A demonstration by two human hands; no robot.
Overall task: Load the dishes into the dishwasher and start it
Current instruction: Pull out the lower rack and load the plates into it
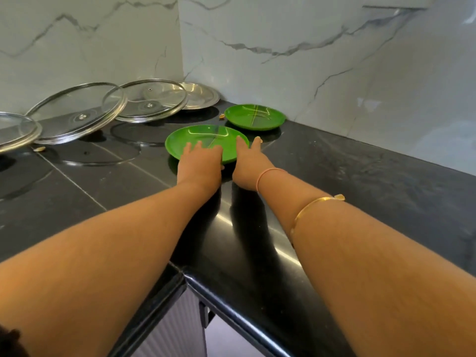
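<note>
Both hands — left hand, right hand — fingers spread over near round green plastic plate; pickup step — next, grip and lift.

A corner is being formed by two walls clad in white marble with grey veins, and light is being reflected off their glossy faces. A black polished counter is being run along both walls, with thin tile joints being shown on its left part and bright streaks being thrown back near its front edge. Below the edge, a ribbed grey cabinet front is being glimpsed.
</note>
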